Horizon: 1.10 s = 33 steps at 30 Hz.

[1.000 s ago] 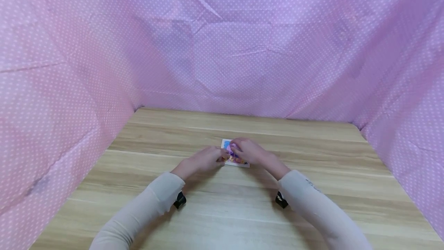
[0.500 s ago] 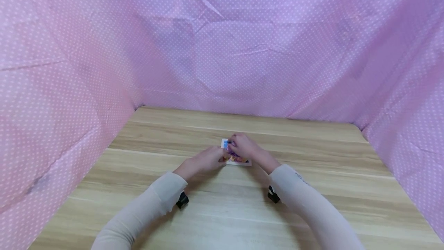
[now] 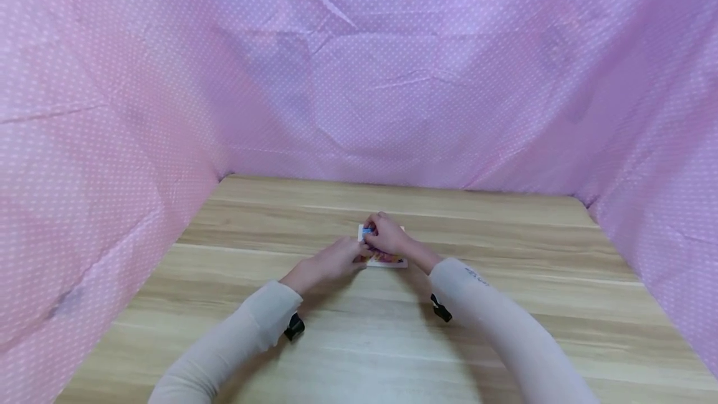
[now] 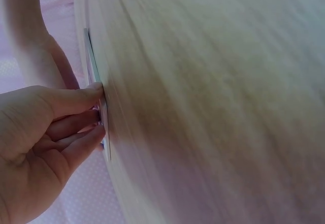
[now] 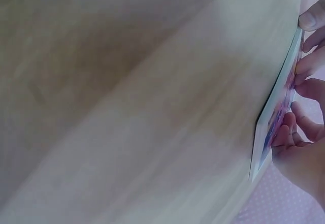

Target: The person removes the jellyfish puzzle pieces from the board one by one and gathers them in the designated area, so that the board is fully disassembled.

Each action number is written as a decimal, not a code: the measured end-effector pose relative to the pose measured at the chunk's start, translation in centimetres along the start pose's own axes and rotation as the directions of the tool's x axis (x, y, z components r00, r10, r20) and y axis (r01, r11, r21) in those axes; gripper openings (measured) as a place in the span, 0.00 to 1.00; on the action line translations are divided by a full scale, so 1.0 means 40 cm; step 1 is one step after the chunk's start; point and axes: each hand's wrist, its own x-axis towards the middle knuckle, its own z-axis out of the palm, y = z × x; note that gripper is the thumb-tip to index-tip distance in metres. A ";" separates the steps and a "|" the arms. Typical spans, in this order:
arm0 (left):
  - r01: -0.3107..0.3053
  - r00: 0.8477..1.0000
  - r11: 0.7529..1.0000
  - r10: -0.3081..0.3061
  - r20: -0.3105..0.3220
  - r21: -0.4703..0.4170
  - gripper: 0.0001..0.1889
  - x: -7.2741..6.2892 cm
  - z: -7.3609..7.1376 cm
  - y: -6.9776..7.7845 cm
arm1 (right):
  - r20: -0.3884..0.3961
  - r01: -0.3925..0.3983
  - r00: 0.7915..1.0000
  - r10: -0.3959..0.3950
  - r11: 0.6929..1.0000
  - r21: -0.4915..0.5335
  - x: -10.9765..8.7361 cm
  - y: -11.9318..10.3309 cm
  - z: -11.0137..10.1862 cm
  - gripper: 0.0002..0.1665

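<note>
A small flat picture board [image 3: 387,259], white-bordered with a colourful print, lies on the wooden table. My left hand [image 3: 338,257] rests at its left end, thumb and fingertips touching the border and the face. In the left wrist view the left thumb [image 4: 84,99] lies along the board's edge [image 4: 91,56]. My right hand [image 3: 387,235] is over the upper part of the picture with its fingers bent down onto it. The right wrist view shows the right fingertips [image 5: 285,131] at the printed face; whether they pinch something there is hidden.
The wooden table [image 3: 359,341] extends around the board on all sides. A pink cloth with white dots [image 3: 359,105] hangs behind the table and at both sides. A black wrist device [image 3: 294,326] shows under the left sleeve, another black device [image 3: 440,308] under the right.
My right hand has shifted left and slightly away from me across the picture, its fingers more bent. More of the board's lower right now shows. The left hand has barely moved.
</note>
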 end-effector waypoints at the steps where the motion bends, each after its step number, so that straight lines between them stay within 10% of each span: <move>1: -0.001 1.000 1.000 0.001 -0.002 -0.008 0.04 -0.001 0.000 0.002 | 0.005 -0.020 1.000 0.020 1.000 0.007 -0.001 -0.001 -0.001 0.13; 19: 0.080 0.997 0.996 -0.080 0.014 -0.025 0.05 -0.009 0.012 0.050 | 0.100 -0.115 0.987 0.123 0.990 -0.082 -0.014 -0.037 -0.014 0.13; 33: 0.009 1.000 1.000 -0.009 -0.003 0.030 0.04 -0.003 0.006 0.040 | 0.109 -0.198 0.973 0.203 0.979 -0.052 0.006 -0.052 -0.018 0.11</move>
